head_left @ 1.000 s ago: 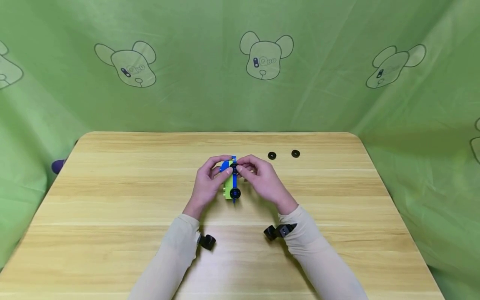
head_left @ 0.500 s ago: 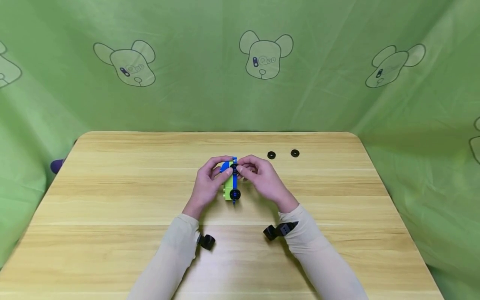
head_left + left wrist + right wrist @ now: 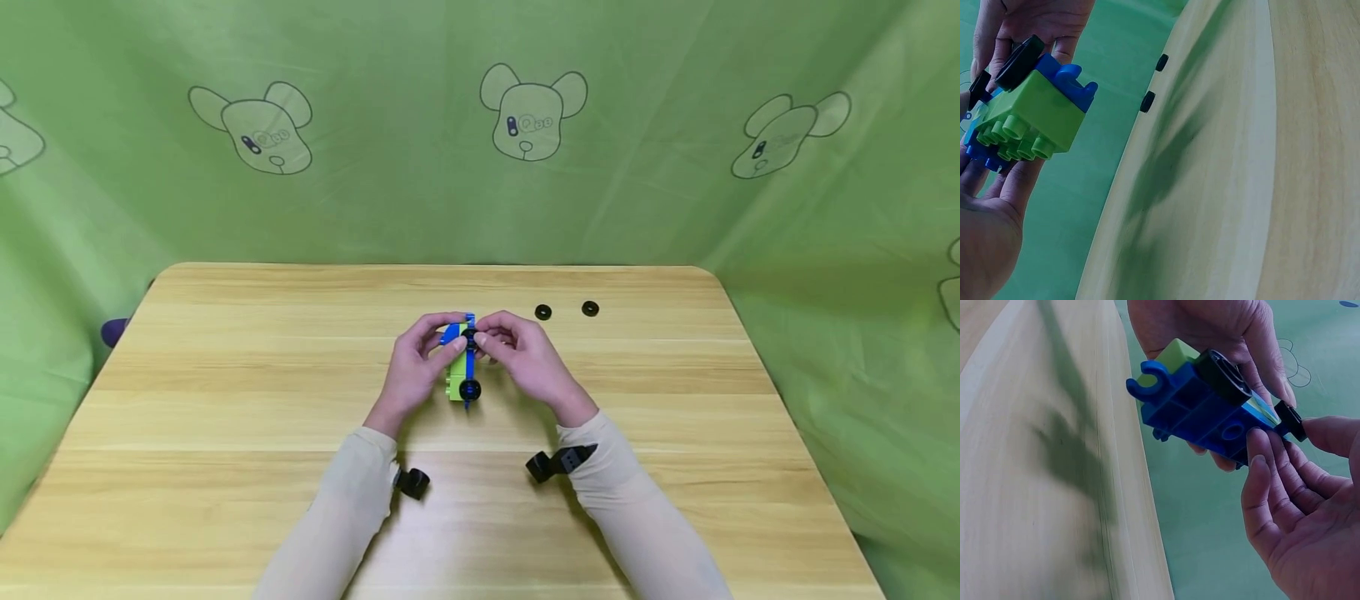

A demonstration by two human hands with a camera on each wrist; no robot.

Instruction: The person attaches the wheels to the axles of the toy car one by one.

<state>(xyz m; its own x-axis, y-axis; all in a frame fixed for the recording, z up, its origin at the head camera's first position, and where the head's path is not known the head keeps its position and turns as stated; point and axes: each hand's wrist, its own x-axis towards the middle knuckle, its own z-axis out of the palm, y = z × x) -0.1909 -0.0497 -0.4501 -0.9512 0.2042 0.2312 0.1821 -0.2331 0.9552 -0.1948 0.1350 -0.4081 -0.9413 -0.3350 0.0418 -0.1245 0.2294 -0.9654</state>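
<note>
Green drape point(image 3: 405, 208) behind the bench point(image 3: 225, 500), left hand point(image 3: 415, 358) gripping the toy car point(image 3: 459, 367), right hand point(image 3: 527, 358) pinching its far wheel point(image 3: 1290, 420), black rings point(image 3: 543, 317) near the far edge!

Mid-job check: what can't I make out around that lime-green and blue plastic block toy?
Head view: the far round black wheel on the lime-green and blue plastic block toy is partly covered by the left hand and right hand; its seating can't be judged.
Left wrist view: the left edge cuts off the left hand.
Head view: the rounded purple object is partly hidden by the wooden table.
</note>
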